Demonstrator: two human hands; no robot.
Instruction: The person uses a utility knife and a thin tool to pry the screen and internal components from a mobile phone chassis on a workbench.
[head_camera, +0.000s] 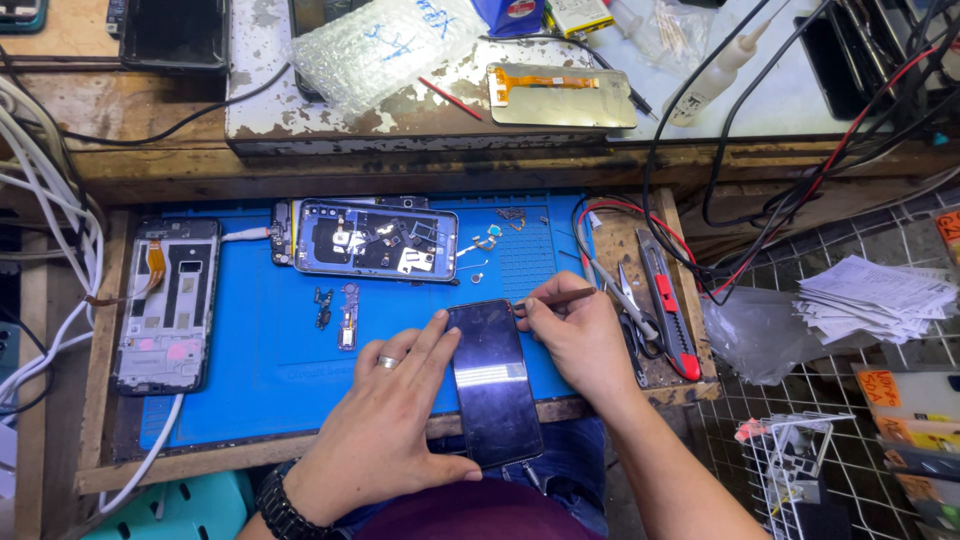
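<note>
Two hands work one dark phone: left hand fingers clasp its left edge; right hand pinches tweezers at its far-right corner.

The left hand hides the dark phone's left edge; tiny blue-mat parts stay unidentifiable.

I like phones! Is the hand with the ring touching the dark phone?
Touching. The head view shows the left hand with its fingers and thumb pressed against the dark phone's left edge.
</note>
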